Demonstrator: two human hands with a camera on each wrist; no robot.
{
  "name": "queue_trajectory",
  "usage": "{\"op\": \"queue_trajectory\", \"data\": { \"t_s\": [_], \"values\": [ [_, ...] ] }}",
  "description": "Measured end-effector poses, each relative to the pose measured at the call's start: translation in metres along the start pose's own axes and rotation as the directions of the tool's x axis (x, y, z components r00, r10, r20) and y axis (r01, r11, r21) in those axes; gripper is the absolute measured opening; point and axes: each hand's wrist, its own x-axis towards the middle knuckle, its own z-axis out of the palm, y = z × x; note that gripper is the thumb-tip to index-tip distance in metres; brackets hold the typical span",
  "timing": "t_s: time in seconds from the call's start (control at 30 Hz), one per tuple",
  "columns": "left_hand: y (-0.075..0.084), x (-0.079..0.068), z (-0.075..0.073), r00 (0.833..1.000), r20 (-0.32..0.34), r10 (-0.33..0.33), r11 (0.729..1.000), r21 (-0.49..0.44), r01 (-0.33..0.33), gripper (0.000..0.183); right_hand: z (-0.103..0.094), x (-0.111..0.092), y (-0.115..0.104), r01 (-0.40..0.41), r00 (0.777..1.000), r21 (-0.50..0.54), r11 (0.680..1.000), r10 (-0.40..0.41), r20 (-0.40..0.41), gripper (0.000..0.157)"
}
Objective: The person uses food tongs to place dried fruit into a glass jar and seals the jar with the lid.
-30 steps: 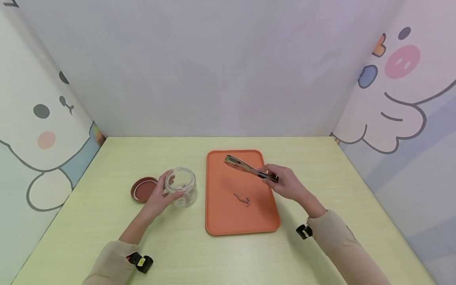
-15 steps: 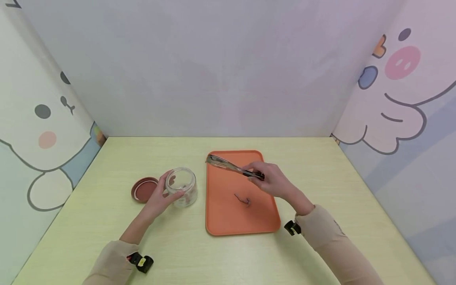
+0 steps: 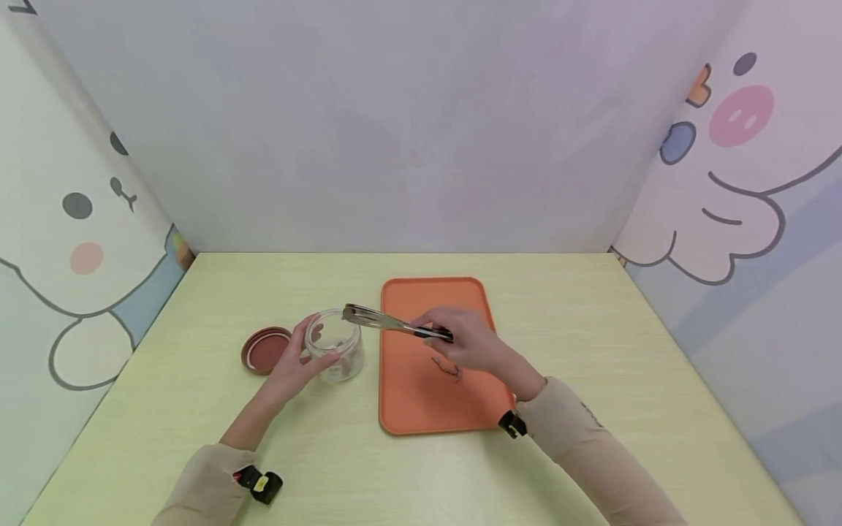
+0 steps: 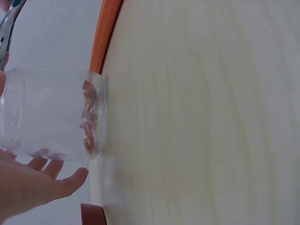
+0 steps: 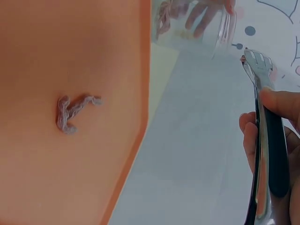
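My left hand (image 3: pixel 289 371) grips a clear glass jar (image 3: pixel 349 363) that stands upright on the table, thumb on its near side. Several brownish twisted strips (image 4: pixel 89 117) lie at the jar's bottom. My right hand (image 3: pixel 468 340) holds metal tongs (image 3: pixel 381 320) with black handles, their tips over the right side of the jar's mouth. A small reddish-brown bit (image 5: pixel 243 59) shows at the tong tips; its kind is too small to tell. Below my right hand, a shrivelled greyish-brown strip (image 5: pixel 63 115) lies on the orange tray (image 3: pixel 421 413).
Left of the jar, partly behind my left hand, lies a reddish-brown round lid (image 3: pixel 265 353). The tray stands just right of the jar on the pale wooden table (image 3: pixel 316 467). Cartoon-printed panels (image 3: pixel 737 197) and a plain back wall (image 3: pixel 408 131) surround the table.
My right hand has moved left with the tongs, from over the tray until the tips reach the jar's mouth. My left hand and the jar have stayed in place.
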Motion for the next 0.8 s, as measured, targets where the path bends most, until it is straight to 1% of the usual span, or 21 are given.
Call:
{"op": "queue_trajectory", "data": {
  "t_s": [0.1, 0.2, 0.3, 0.5, 0.63, 0.8],
  "values": [
    [-0.001, 0.0, 0.0, 1.0, 0.001, 0.002, 1.0, 0.004, -0.002, 0.078, 0.005, 0.004, -0.005, -0.043, 0.999, 0.011, 0.999, 0.042, 0.03, 0.027],
    [-0.001, 0.0, -0.001, 1.0, 0.002, 0.005, 1.0, 0.005, -0.005, 0.078, 0.01, 0.009, -0.008, -0.082, 0.995, 0.003, 0.997, 0.082, 0.056, 0.025],
    [-0.001, 0.0, -0.001, 1.0, 0.001, 0.011, 1.0, 0.004, -0.011, 0.077, 0.014, 0.013, -0.011, -0.103, 0.992, -0.022, 0.994, 0.104, 0.068, 0.023],
    [-0.001, 0.001, -0.001, 1.0, 0.002, 0.019, 1.0, 0.004, -0.019, 0.076, 0.021, 0.018, -0.01, -0.11, 0.991, -0.045, 0.993, 0.113, 0.073, 0.023],
    [-0.001, 0.001, -0.001, 1.0, 0.004, 0.018, 1.0, 0.0, -0.018, 0.076, 0.026, 0.02, -0.008, -0.103, 0.992, -0.062, 0.993, 0.107, 0.073, 0.025],
    [-0.002, 0.001, -0.002, 1.0, 0.006, 0.018, 1.0, -0.003, -0.018, 0.076, 0.029, 0.02, -0.006, -0.09, 0.994, -0.059, 0.994, 0.094, 0.059, 0.027]
  ]
}}
